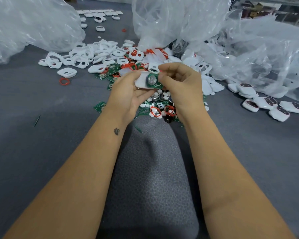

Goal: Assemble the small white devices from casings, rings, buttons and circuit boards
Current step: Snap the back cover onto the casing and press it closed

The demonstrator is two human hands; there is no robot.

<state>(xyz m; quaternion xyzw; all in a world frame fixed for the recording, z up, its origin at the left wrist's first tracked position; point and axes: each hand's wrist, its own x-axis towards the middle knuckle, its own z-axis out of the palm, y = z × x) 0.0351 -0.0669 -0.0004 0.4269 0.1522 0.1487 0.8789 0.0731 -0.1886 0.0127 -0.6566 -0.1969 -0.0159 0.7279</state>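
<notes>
My left hand (pixel 128 94) holds a white casing (pixel 141 81) from below and the side. A green circuit board (pixel 154 81) with a round silver battery holder lies in the casing, and my right hand (pixel 181 80) pinches the board's right edge with thumb and fingers. Both hands hover above a heap of green boards, white round buttons (pixel 160 95) and red rings (pixel 155 112). Behind the hands lies a pile of empty white casings (pixel 86 56).
Several finished white devices (pixel 269 106) lie at the right. Large crumpled clear plastic bags (pixel 33 26) stand at the back left, middle and right. A loose red ring (pixel 64 81) lies on the grey surface (pixel 41 152). More casings are lined up far back.
</notes>
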